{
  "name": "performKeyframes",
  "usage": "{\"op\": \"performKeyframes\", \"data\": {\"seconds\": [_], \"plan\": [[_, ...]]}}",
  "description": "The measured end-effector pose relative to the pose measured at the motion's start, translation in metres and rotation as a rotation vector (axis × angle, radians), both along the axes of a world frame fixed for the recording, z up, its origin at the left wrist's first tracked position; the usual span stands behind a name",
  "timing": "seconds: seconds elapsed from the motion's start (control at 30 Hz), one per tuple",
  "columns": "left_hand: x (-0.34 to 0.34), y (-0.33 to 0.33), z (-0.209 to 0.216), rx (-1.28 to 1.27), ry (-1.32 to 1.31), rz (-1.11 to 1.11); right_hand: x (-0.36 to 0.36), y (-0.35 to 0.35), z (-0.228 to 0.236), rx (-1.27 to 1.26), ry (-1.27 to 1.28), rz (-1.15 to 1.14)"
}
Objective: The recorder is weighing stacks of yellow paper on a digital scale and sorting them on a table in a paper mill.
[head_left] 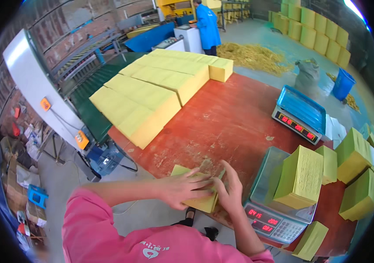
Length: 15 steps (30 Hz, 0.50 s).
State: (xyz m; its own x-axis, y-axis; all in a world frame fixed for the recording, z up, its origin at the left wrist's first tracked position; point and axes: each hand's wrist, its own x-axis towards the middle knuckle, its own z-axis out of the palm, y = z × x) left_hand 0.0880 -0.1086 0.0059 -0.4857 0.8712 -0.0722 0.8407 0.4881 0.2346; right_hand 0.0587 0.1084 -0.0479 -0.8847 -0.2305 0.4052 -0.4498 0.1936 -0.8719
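A small stack of yellow paper sheets (204,204) lies near the front edge of the red table, partly covered by my hands. My left hand (186,189) rests across its top, palm down, with fingers stretched out and spread. Along the right edge of the same stack stands my right hand (231,191), its index finger extended and its thumb apart, against the paper's side. Just right of it, a scale (279,221) with a lit red display bears a thick yellow paper stack (300,177).
Long rows of yellow paper (152,96) cover the far left of the red table (222,127). A second scale with a blue tray (303,107) stands at the right, near more paper stacks (354,155). Behind are a person in blue (206,26) and a blue bin (344,84).
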Motion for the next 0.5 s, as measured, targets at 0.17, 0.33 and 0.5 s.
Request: {"op": "performKeyframes", "data": {"seconds": [0.17,0.33,0.5], "plan": [[0.098,-0.038,-0.007,0.243,-0.070,0.578,0.006,-0.021,-0.035,0.124,-0.252,0.238],[0.171,-0.037,-0.119,1.281,-0.199,1.706,0.032,-0.028,-0.031,0.131,-0.294,0.170],[0.147,-0.008,-0.146,1.876,-1.273,1.480,0.045,-0.038,-0.039,0.086,-0.277,0.103]]}}
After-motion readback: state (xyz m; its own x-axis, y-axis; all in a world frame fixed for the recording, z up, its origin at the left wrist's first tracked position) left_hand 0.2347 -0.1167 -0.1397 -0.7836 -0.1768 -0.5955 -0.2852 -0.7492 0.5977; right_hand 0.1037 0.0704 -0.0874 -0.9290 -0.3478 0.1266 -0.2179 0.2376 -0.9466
